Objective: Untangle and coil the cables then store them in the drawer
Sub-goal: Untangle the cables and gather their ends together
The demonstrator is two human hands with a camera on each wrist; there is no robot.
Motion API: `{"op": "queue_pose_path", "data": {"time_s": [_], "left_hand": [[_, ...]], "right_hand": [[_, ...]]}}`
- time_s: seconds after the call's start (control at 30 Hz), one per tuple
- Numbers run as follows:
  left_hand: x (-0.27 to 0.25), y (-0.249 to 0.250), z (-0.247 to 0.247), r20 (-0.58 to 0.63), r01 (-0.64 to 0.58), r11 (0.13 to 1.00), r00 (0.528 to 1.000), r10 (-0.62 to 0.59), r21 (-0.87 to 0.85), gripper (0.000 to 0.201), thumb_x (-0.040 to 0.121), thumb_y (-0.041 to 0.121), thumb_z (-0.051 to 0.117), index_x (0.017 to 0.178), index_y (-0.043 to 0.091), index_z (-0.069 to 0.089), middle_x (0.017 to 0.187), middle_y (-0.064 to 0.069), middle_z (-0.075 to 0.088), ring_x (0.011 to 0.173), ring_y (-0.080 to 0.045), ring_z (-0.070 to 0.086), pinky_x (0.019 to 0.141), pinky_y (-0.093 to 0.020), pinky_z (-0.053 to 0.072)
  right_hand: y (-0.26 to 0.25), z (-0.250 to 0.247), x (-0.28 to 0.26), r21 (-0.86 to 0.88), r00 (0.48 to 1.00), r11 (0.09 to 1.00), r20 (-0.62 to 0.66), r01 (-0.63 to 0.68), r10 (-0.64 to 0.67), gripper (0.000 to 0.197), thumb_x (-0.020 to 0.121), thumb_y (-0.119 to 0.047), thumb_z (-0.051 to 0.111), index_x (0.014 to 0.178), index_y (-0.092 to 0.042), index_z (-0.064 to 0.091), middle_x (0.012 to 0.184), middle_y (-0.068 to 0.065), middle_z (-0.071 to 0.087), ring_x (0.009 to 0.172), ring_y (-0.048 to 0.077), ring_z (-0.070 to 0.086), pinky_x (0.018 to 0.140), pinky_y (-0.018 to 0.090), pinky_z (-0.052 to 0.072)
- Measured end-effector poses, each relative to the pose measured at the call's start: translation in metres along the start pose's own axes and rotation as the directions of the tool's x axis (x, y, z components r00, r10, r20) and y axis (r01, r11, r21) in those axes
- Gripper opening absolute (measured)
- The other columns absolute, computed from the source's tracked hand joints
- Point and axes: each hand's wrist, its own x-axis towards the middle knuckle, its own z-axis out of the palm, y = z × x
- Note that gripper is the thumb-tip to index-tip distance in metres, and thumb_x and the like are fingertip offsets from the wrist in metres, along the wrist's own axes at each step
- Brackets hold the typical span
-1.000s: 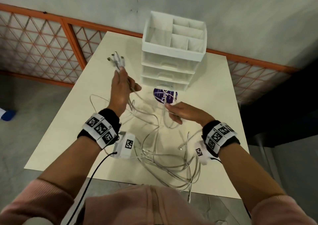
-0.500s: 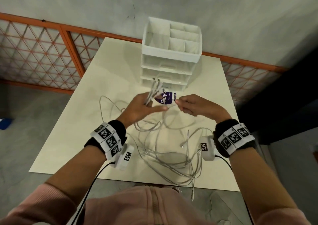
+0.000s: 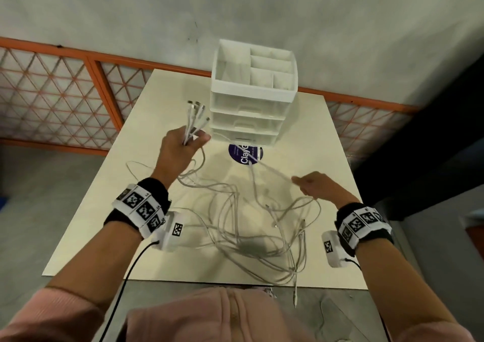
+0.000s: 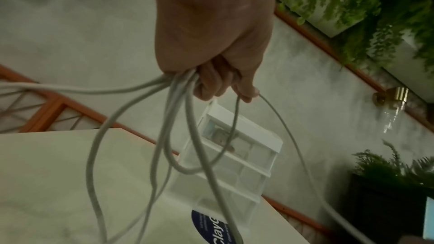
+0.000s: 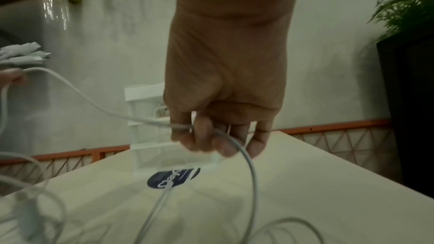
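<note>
A tangle of white cables sprawls over the cream table in front of me, one end hanging off the near edge. My left hand is raised left of the drawer unit and grips a bundle of cable ends, whose plugs stick up above the fist; the same cables hang from it in the left wrist view. My right hand pinches a single cable, drawn taut toward the left hand. The white drawer unit stands at the table's far side, drawers shut.
A round purple sticker lies on the table just before the drawer unit. An orange lattice railing runs behind the table on the left. Potted ferns and a black planter stand off to the right.
Half a second ago my hands met in front of the drawers. Now they have pulled apart: the left rose up-left with the plug bundle, the right drew one cable right and toward me.
</note>
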Motion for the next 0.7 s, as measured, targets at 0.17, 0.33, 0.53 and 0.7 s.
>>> {"op": "queue_pose_path", "data": {"time_s": [0.17, 0.33, 0.53, 0.7], "left_hand": [[-0.024, 0.012, 0.02, 0.23, -0.023, 1.0, 0.973, 0.027, -0.021, 0.02, 0.091, 0.04, 0.056, 0.084, 0.023, 0.062, 0.052, 0.012, 0.042, 0.048, -0.004, 0.034, 0.05, -0.017, 0.031], [-0.042, 0.022, 0.033, 0.344, -0.018, 0.995, 0.938, 0.049, -0.095, 0.037, 0.1, 0.043, 0.034, 0.085, 0.013, 0.05, 0.059, 0.006, 0.031, 0.051, -0.007, 0.028, 0.048, -0.015, 0.028], [-0.048, 0.032, 0.041, 0.343, -0.002, 0.984, 0.937, 0.064, -0.178, 0.026, 0.102, 0.035, 0.033, 0.081, 0.029, 0.048, 0.061, 0.005, 0.03, 0.049, -0.003, 0.028, 0.043, -0.012, 0.026], [-0.047, 0.029, 0.043, 0.243, -0.002, 0.986, 0.969, 0.043, -0.165, 0.029, 0.102, 0.031, 0.034, 0.083, 0.013, 0.047, 0.059, 0.007, 0.035, 0.046, -0.003, 0.032, 0.046, -0.011, 0.029]], "right_hand": [[-0.002, 0.021, 0.009, -0.258, 0.929, 0.966, 0.359, 0.003, 0.093, 0.01, 0.083, -0.01, 0.061, 0.077, -0.016, 0.066, 0.093, 0.013, 0.072, 0.079, 0.019, 0.061, 0.059, 0.022, 0.042], [-0.05, 0.0, 0.011, -0.064, 0.946, 0.983, -0.265, 0.174, -0.185, 0.036, 0.077, 0.013, 0.045, 0.108, 0.002, 0.059, 0.114, 0.021, 0.059, 0.107, 0.033, 0.056, 0.087, 0.029, 0.042], [-0.13, -0.013, -0.013, 0.516, 0.906, 0.745, -0.211, 0.422, -0.367, 0.02, 0.092, -0.012, 0.057, 0.105, 0.002, 0.062, 0.089, 0.014, 0.068, 0.069, 0.013, 0.067, 0.063, 0.016, 0.054], [-0.141, -0.009, -0.014, 0.647, 0.874, 0.597, -0.264, 0.474, -0.407, 0.013, 0.089, 0.0, 0.058, 0.101, 0.003, 0.061, 0.08, 0.012, 0.066, 0.064, 0.008, 0.07, 0.067, 0.019, 0.057]]}}
